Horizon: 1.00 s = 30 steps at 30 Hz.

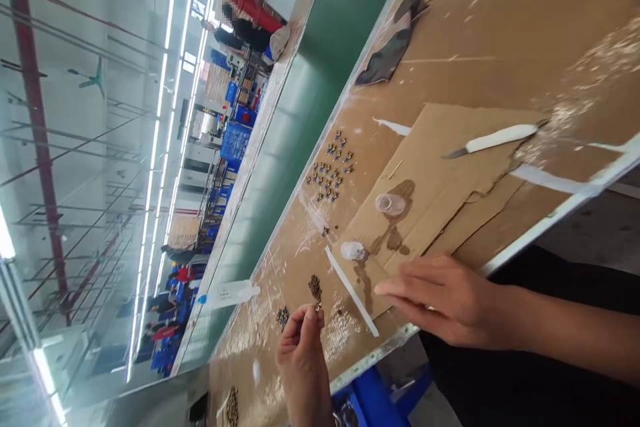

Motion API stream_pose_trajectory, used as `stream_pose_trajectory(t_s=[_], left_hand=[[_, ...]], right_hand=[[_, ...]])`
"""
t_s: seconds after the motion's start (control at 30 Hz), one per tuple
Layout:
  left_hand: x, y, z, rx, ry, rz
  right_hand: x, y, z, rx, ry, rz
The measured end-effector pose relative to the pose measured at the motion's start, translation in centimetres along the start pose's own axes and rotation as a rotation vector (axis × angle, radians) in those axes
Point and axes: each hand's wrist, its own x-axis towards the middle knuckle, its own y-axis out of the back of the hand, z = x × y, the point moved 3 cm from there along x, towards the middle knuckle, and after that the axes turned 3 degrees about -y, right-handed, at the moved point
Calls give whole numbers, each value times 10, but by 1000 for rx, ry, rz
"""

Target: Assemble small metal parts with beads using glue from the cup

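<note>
My left hand (303,363) is at the bottom, thumb and forefinger pinched on a small metal piece (319,307), too small to make out fully. Just beyond its fingertips lies a pile of small brownish parts (315,287). My right hand (445,297) hovers by the lower end of a cardboard sheet (430,147), fingers stretched out and apart, nothing visible in them. Near it on the cardboard are two small clear cups, one cup (390,204) beside wet stains and another cup (353,251) with whitish contents. Several small blue-and-gold pieces (330,173) stand in a group.
A white-handled knife (500,139) lies on the cardboard. A plastic bottle (230,293) lies near the green divider (320,73). A dark cloth (393,47), a white strip (353,290) and another pile of parts (231,407) are on the table. People are in the background.
</note>
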Motion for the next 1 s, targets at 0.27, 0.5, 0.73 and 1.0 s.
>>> stream_pose_trajectory(t_s=[0.27, 0.5, 0.73, 1.0], left_hand=[[-10, 43, -58, 95, -6, 194], [-17, 34, -67, 143, -38, 204], [-16, 17, -66, 307, -116, 94], [-18, 10, -60, 446, -119, 125]], right_hand=[[-9, -10, 2, -76, 25, -33], [-10, -14, 1, -124, 5, -100], [-8, -14, -1, -143, -3, -121], [-8, -13, 1, -121, -3, -121]])
